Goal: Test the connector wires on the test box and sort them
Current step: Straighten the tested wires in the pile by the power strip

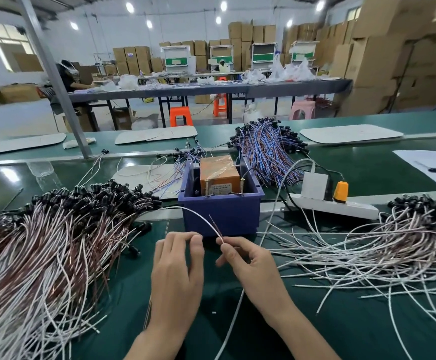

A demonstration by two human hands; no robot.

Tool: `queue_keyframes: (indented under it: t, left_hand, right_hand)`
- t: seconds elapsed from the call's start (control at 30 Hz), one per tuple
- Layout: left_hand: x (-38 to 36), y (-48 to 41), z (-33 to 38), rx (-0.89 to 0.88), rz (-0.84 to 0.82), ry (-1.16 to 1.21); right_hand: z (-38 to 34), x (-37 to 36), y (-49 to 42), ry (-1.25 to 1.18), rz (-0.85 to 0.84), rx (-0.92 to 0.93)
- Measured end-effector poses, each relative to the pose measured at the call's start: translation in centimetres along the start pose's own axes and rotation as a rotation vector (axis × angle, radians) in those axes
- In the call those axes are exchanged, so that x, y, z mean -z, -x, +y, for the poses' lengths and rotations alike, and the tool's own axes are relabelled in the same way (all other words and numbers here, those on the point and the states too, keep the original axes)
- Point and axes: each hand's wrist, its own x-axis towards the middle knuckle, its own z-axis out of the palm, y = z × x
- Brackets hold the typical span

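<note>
1. Green worktop, nearest edge: both forearms come in from below, hands side by side in front of the bin.
2. Left hand: back of hand up, fingers curled with tips bunched near the thumb, just short of the bin's front wall. Cannot tell whether they pinch anything.
3. Right hand: thumb and forefinger pinch the end of one connector wire; other fingers loosely curled below. The wire arcs up and left from the pinch toward the left pile. A thin brown lead stands up beside the pinch.
4. Left pile: dense heap of brown-and-white wires, black connectors massed along its far edge.
5. Right pile: looser spread of white wires, black connectors gathered at the far right.
6. Blue bin, just beyond the hands, between the two piles. The orange test box sits inside it, with two upright screws at its near edge.
7. White power strip, right of the bin, carrying a white adapter and an orange plug.
8. Behind the bin: third pile, blue and red wires with black connectors.
9. Far right: paper sheet lying flat.
10. Background: long grey table with plastic bags, orange stools beneath, stacked cartons on the right.
</note>
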Motion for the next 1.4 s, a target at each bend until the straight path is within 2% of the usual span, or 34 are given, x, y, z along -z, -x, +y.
queue_keyframes:
  t: [0.07,0.13,0.3,0.47,0.53,0.67,0.83,0.93,1.07,1.4]
  left_hand:
    - [0.0,-0.4,-0.1,0.265,-0.07,0.262]
    - [0.2,-1.1,-0.3,0.454,-0.068,0.548]
    - [1.3,-2.5,-1.1,0.604,-0.055,0.976]
    - [2.5,-3.2,-1.2,0.638,-0.207,1.313]
    - [2.4,-3.1,-1.2,0.653,-0.217,1.356]
    - [1.9,-3.3,-1.8,0.753,-0.093,1.34]
    - [1.0,-3.5,-2.9,0.766,0.02,1.19]
    - [0.5,-3.1,-3.6,0.759,-0.016,1.168]
    - [0.2,-2.7,-3.7,0.742,-0.075,1.152]
    - [0.6,-2.6,-3.3,0.805,-0.051,1.279]
  right_hand:
    - [0.1,-0.1,0.0,0.024,-0.026,0.002]
    - [0.3,-0.2,0.1,0.066,-0.069,-0.003]
    - [0.5,-0.3,0.0,0.105,-0.129,-0.018]
    - [0.3,-0.3,0.0,0.104,-0.147,0.004]
    - [0.3,-0.2,0.1,0.089,-0.146,0.006]
    - [0.4,0.1,0.1,0.048,-0.105,0.016]
    - [0.3,0.9,-0.4,-0.061,0.146,0.047]
    - [0.3,1.4,-0.7,-0.119,0.275,0.045]
    - [0.5,1.8,-0.8,-0.118,0.362,0.057]
    - [1.1,1.8,-1.6,-0.066,0.449,0.088]
